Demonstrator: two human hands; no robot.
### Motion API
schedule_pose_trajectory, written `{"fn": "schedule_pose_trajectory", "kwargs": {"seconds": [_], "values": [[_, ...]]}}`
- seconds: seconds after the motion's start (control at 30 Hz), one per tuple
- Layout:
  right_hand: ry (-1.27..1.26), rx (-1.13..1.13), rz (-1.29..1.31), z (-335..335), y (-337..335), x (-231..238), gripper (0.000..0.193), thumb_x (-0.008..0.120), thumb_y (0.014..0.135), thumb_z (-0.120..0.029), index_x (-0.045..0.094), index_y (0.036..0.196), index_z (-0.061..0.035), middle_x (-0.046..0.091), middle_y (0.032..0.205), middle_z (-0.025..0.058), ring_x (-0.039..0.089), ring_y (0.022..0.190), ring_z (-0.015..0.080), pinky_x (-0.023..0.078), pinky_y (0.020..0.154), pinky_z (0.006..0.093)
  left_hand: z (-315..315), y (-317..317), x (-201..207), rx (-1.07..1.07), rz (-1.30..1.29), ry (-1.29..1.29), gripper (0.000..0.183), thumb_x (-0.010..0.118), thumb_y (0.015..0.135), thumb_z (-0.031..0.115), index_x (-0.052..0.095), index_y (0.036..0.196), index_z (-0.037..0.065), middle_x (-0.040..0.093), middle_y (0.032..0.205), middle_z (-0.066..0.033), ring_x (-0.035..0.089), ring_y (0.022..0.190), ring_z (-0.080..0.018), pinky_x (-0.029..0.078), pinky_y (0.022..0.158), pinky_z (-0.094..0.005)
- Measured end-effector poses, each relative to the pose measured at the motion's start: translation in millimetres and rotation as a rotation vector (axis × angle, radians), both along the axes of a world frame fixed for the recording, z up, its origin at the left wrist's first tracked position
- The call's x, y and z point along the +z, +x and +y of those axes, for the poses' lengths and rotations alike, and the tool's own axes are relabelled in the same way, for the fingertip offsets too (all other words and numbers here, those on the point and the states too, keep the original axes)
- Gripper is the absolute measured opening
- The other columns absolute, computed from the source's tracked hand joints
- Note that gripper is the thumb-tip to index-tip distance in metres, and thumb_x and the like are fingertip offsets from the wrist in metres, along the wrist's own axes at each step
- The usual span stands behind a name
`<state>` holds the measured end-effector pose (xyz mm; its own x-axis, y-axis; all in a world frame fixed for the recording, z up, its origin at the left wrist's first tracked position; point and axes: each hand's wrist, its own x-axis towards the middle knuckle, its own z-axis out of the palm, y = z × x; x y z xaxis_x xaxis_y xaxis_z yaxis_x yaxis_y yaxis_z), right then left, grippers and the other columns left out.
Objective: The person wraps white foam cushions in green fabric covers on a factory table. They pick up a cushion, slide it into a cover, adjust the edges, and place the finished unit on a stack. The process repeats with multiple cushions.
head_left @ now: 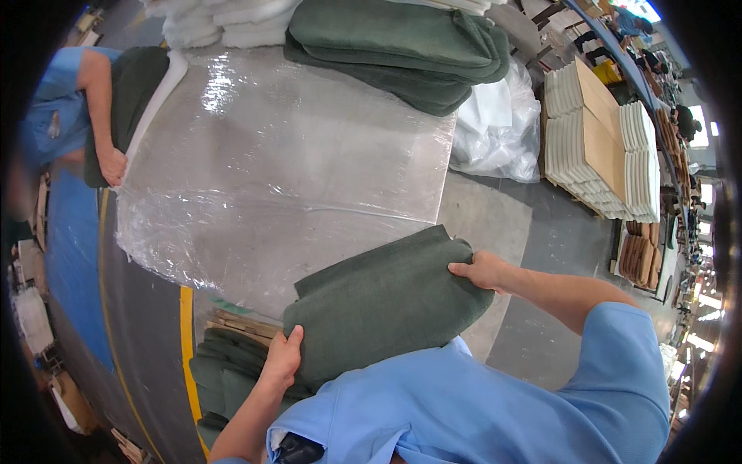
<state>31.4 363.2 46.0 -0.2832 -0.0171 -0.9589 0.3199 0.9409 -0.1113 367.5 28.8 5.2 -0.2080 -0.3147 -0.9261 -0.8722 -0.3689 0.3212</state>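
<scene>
A dark green cushion cover (386,305) is stretched out flat in front of my chest, its cloth slightly creased. My left hand (284,357) grips its lower left edge, thumb on top and fingers mostly hidden beneath. At the opposite rounded end, my right hand (485,272) pinches the cover, with the thumb lying over the cloth. Its far edge overlaps the near side of a large plastic-wrapped table surface (301,155). I cannot tell whether there is padding inside the cover.
A pile of green cushion covers (394,42) lies at the table's far side, beside white pads (224,19). More green cloth (228,363) is stacked below my left. At left, a co-worker's hand (114,166) holds another green piece. Stacked white pads (591,139) stand right.
</scene>
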Motion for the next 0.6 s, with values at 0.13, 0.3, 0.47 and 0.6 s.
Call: {"fn": "schedule_pose_trajectory", "kwargs": {"seconds": [0.13,0.3,0.47,0.6], "values": [[0.076,0.110,0.029,-8,-13,-26,0.076,0.064,0.104,-0.060,0.066,0.139,0.0074,0.072,0.132,0.0264,0.071,0.122,0.0397,0.058,0.097,0.0520,-3,-13,-6,-0.106,-0.109,-0.065,0.065,0.054,0.113,0.045,0.055,0.139,-0.014,0.064,0.137,-0.0294,0.063,0.127,-0.0332,0.049,0.107,-0.0425],[0.091,0.189,0.039,-23,-30,-45,0.078,0.059,0.105,-0.061,0.067,0.134,0.0113,0.073,0.128,0.0291,0.071,0.121,0.0416,0.055,0.103,0.0487,-11,-31,-10,-0.221,-0.161,-0.085,0.064,0.048,0.115,0.044,0.056,0.140,-0.015,0.063,0.140,-0.0318,0.062,0.130,-0.0363,0.048,0.108,-0.0438],[0.019,0.267,0.070,-31,-43,-64,0.076,0.057,0.107,-0.058,0.068,0.129,0.0148,0.074,0.124,0.0294,0.072,0.120,0.0415,0.054,0.103,0.0467,-17,-29,-33,-0.267,-0.097,-0.152,0.060,0.047,0.115,0.041,0.061,0.134,-0.015,0.066,0.136,-0.0329,0.063,0.128,-0.0385,0.047,0.109,-0.0435],[0.006,0.199,0.021,-48,-49,-73,0.071,0.057,0.108,-0.054,0.070,0.129,0.0125,0.075,0.121,0.0262,0.073,0.116,0.0362,0.054,0.101,0.0459,-20,-20,-50,-0.215,0.011,-0.160,0.055,0.046,0.116,0.039,0.065,0.129,-0.012,0.070,0.128,-0.0305,0.065,0.123,-0.0391,0.047,0.107,-0.0436]]}}
